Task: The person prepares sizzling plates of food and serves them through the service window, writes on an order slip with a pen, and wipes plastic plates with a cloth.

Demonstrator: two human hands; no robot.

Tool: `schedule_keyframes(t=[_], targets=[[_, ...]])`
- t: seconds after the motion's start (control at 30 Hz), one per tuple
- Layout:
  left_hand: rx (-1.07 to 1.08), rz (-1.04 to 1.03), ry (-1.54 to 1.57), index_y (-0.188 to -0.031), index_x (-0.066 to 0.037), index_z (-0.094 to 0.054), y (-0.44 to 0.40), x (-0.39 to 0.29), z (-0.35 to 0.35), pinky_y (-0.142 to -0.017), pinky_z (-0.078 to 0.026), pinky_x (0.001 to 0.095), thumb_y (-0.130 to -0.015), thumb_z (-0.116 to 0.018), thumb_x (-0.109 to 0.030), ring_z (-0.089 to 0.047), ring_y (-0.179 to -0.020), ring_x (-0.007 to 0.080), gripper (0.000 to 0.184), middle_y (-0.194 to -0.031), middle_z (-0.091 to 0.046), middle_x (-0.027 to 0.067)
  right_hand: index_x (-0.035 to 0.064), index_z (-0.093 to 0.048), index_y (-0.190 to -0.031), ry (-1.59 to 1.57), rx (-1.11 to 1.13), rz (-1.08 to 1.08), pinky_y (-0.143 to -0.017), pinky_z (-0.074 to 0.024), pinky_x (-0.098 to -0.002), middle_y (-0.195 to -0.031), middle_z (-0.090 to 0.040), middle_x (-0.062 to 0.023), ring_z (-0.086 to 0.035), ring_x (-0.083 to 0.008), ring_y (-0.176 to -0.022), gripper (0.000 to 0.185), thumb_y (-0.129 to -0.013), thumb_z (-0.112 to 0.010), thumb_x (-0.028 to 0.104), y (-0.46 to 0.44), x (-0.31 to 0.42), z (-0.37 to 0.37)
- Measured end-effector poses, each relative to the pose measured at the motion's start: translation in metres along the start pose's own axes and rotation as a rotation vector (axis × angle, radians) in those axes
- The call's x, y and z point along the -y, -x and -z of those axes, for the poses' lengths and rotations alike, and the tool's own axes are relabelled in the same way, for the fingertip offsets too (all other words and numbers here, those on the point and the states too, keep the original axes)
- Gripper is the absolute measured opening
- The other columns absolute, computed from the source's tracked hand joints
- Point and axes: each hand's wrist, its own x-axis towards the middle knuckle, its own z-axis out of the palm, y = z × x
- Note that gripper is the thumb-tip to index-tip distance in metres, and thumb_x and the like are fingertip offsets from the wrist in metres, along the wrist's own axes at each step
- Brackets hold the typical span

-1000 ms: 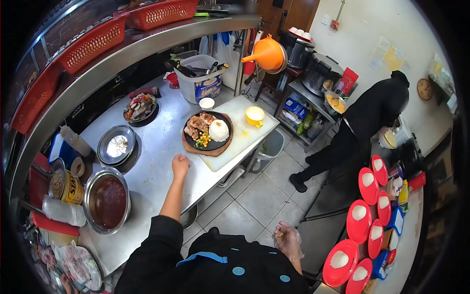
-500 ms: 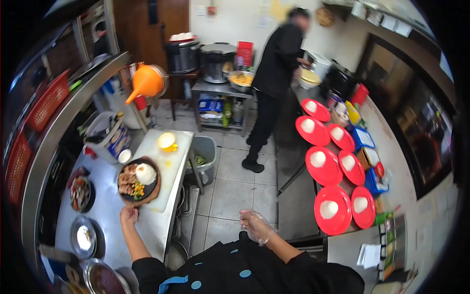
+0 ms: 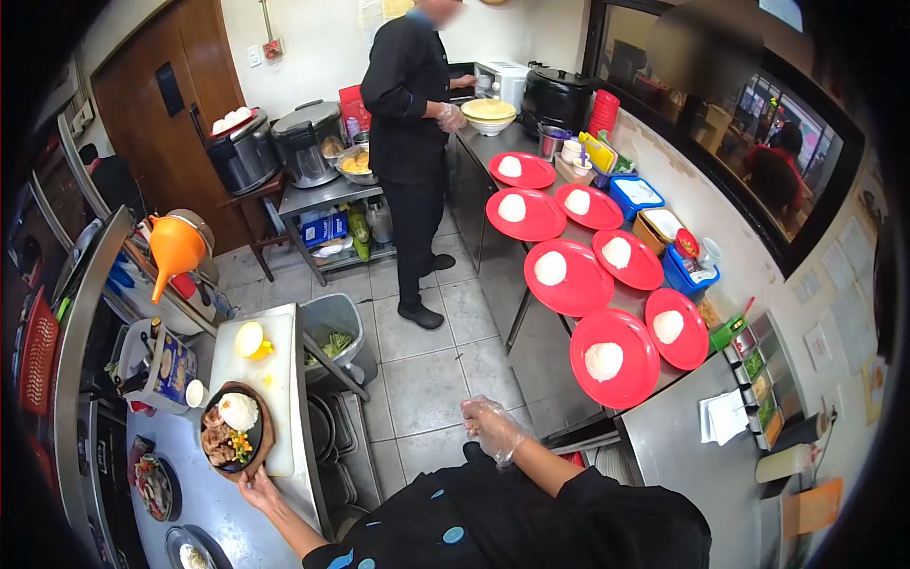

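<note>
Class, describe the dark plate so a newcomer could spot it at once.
Find the steel table at left, then its white cutting board. At the board's near end, by the left hand, a dark plate sits on a wooden base. Unlike the red plates opposite, it holds meat and vegetables beside rice.

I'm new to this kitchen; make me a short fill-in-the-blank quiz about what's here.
1. The right hand wears a clear plastic ____.
2. The left hand is at the edge of a brown board made of ____.
3. Beside the meat on the black plate sits a mound of white ____.
4. The funnel is coloured ____.

Missing words: glove; wood; rice; orange.
</note>
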Motion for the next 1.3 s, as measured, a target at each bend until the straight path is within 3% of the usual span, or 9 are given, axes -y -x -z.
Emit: schedule_keyframes(t=[0.13,0.33,0.57,0.67,0.77,0.87,0.93,1.03,1.3], targets=[[-0.007,-0.059,0.077,-0.121,0.010,-0.038,-0.003,0.001,0.013,-0.101,-0.033,0.0533,-0.078,-0.049,0.002,-0.041,-0.116,0.0353,0.045,-0.120,-0.044,0.0211,0.0075,-0.051,-0.090,0.035,-0.025,-0.002,-0.049,-0.0405,-0.0244,-0.073,-0.048,-0.0013,-0.047,-0.0099,-0.059,0.017,-0.083,-0.057,0.021,-0.006,-0.002,0.006],[0.018,0.019,0.153,-0.120,0.011,-0.039,0.017,-0.004,0.006,-0.105,-0.028,0.0521,-0.079,-0.049,0.004,-0.035,-0.122,0.0353,0.042,-0.127,-0.039,0.0196,0.0091,-0.048,-0.087,0.023,-0.093,-0.043,-0.050,-0.0384,-0.0238,-0.072,-0.048,-0.0010,-0.047,-0.0103,-0.057,0.014,-0.082,-0.058,0.018,-0.012,0.002,0.002],[0.015,0.085,0.090,-0.125,0.009,-0.036,0.000,-0.004,0.028,-0.106,-0.025,0.0535,-0.082,-0.044,0.002,-0.033,-0.124,0.0364,0.044,-0.131,-0.037,0.0211,0.0097,-0.049,-0.092,-0.054,0.003,-0.035,-0.051,-0.0440,-0.0277,-0.073,-0.049,-0.0023,-0.050,-0.0126,-0.060,0.016,-0.083,-0.058,0.020,-0.032,-0.013,0.012],[0.019,0.031,0.015,-0.123,0.009,-0.037,0.025,-0.002,0.005,-0.103,-0.027,0.0548,-0.083,-0.047,-0.004,-0.034,-0.123,0.0369,0.043,-0.130,-0.038,0.0223,0.0096,-0.050,-0.101,-0.168,0.138,0.104,-0.056,-0.0477,-0.0337,-0.077,-0.051,-0.0040,-0.053,-0.0173,-0.064,0.019,-0.085,-0.057,0.015,-0.038,-0.030,0.029],[0.003,0.051,-0.013,-0.116,-0.003,-0.046,0.013,-0.002,0.023,-0.099,-0.031,0.0531,-0.081,-0.054,-0.018,-0.040,-0.119,0.0326,0.039,-0.126,-0.044,0.0167,0.0071,-0.053,-0.096,-0.140,0.059,0.018,-0.055,-0.0449,-0.0269,-0.077,-0.053,-0.0035,-0.053,-0.0143,-0.063,0.016,-0.082,-0.059,0.009,-0.030,-0.010,0.011],[0.002,-0.007,-0.097,-0.122,-0.005,-0.041,0.032,0.001,0.002,-0.102,-0.026,0.0532,-0.081,-0.053,-0.030,-0.035,-0.123,0.0310,0.049,-0.132,-0.039,0.0122,0.0086,-0.052,-0.097,0.027,0.102,-0.002,-0.052,-0.0462,-0.0274,-0.077,-0.054,-0.0027,-0.053,-0.0150,-0.062,0.019,-0.082,-0.063,0.016,-0.045,-0.019,0.019],[-0.032,0.049,-0.030,-0.124,-0.006,-0.039,0.029,0.003,0.006,-0.102,-0.025,0.0536,-0.082,-0.050,-0.035,-0.034,-0.124,0.0309,0.052,-0.133,-0.038,0.0109,0.0064,-0.054,-0.092,0.081,0.099,-0.036,-0.050,-0.0450,-0.0264,-0.073,-0.054,-0.0040,-0.052,-0.0135,-0.059,0.014,-0.081,-0.061,0.013,-0.052,-0.022,0.018],[-0.022,-0.003,0.016,-0.125,-0.010,-0.037,0.037,0.004,-0.002,-0.100,-0.029,0.0546,-0.083,-0.047,-0.037,-0.036,-0.123,0.0303,0.051,-0.133,-0.038,0.0101,0.0058,-0.055,-0.089,0.144,0.007,-0.164,-0.048,-0.0439,-0.0249,-0.070,-0.055,-0.0052,-0.051,-0.0129,-0.055,0.010,-0.081,-0.059,0.011,-0.041,-0.013,-0.006],[-0.012,-0.019,0.022,-0.128,-0.015,-0.034,0.043,-0.001,-0.008,-0.096,-0.031,0.0570,-0.084,-0.040,-0.038,-0.036,-0.124,0.0317,0.050,-0.136,-0.035,0.0108,0.0038,-0.055,-0.090,0.247,0.129,-0.240,-0.047,-0.0432,-0.0244,-0.070,-0.055,-0.0061,-0.052,-0.0147,-0.055,0.014,-0.080,-0.060,0.012,-0.041,-0.019,-0.029]])
